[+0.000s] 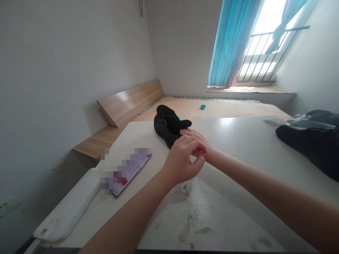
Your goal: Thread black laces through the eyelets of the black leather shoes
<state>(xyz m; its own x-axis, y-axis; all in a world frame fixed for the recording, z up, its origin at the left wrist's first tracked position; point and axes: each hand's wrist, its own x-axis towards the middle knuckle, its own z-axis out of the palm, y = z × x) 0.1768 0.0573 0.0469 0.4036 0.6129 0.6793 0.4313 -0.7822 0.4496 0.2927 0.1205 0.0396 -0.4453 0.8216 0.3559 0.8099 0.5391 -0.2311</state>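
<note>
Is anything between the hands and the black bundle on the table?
Nothing visible: the right hand reaches the edge of the black bundle, and the left hand sits close beside it, curled over the right hand.

A crumpled fabric bundle (pixel 168 127) is sitting on the laminate tabletop (pixel 238 141) just beyond the left hand (pixel 181 160) and right hand (pixel 196 139), a flat rectangular smartphone (pixel 127 173) is lying to its left, and a bulging plastic bag (pixel 309 141) is resting far right.

Grey walls (pixel 66 70); railed window (pixel 267 21); teal curtains (pixel 230 42)
</note>
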